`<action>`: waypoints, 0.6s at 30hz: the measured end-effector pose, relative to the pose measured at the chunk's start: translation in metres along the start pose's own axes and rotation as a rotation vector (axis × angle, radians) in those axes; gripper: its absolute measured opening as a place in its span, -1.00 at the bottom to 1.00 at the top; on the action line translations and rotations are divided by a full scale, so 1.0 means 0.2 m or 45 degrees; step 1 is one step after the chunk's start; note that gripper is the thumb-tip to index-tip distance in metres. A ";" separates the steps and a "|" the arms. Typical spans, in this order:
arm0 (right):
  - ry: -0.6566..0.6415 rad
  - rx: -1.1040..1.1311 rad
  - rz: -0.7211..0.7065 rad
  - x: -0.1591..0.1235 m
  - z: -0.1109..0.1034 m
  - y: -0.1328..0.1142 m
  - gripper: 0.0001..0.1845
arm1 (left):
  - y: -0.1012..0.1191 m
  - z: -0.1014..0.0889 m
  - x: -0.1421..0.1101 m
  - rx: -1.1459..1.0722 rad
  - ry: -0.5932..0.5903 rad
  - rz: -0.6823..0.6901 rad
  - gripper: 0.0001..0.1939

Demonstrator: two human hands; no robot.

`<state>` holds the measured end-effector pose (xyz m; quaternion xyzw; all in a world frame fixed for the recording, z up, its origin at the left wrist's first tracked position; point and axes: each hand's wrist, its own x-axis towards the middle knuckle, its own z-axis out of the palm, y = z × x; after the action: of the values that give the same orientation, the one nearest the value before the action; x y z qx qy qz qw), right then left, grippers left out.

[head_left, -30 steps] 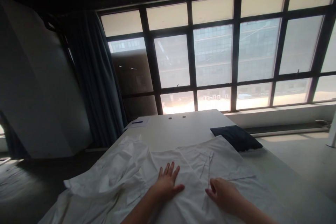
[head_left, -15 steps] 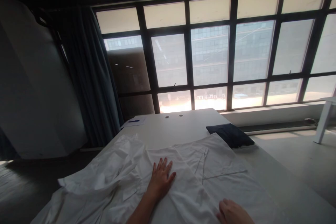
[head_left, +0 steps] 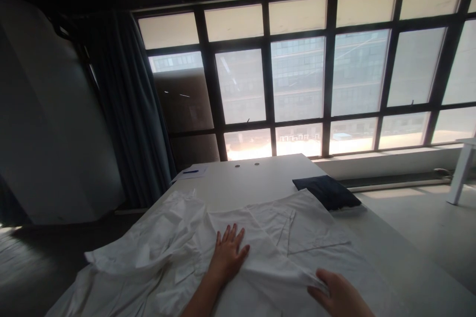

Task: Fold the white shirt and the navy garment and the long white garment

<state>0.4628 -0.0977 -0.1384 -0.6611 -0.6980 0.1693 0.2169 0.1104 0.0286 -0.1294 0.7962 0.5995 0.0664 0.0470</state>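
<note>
A white cloth garment [head_left: 267, 267] with a stitched, pocket-like panel [head_left: 312, 230] lies spread over the near part of the table, rumpled on the left and smoother on the right. My left hand [head_left: 228, 257] rests flat on its middle, fingers spread. At the lower right, my right hand [head_left: 338, 294] pinches a raised fold of the garment between thumb and fingers. The fold runs from the panel's lower corner towards that hand.
The white table [head_left: 260, 183] stretches towards the windows. On it, a dark folded cloth [head_left: 327, 192] lies by the right edge, and paper with a blue pen [head_left: 191, 172] sits at the far left. A dark curtain [head_left: 130, 109] hangs left; another white table's leg [head_left: 459, 173] stands right.
My right hand has moved slightly right and up, from curled on the cloth to pinching it, and a fold has risen there. My left hand has stayed in place.
</note>
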 end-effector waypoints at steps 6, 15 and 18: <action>-0.034 0.041 0.020 0.02 -0.07 0.05 -0.69 | -0.01 0.00 0.01 -0.008 -0.040 -0.009 -0.27; -0.014 0.200 -0.036 0.04 0.00 0.12 -0.66 | 0.05 -0.13 0.34 -0.043 -0.006 0.169 -0.53; -0.062 0.259 -0.074 0.08 -0.03 0.16 -0.72 | 0.10 -0.10 0.44 -0.073 -0.015 0.263 -0.56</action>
<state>0.4921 -0.0794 -0.1496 -0.6109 -0.7012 0.2487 0.2707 0.1492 0.1074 -0.1021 0.8525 0.5118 0.0836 0.0662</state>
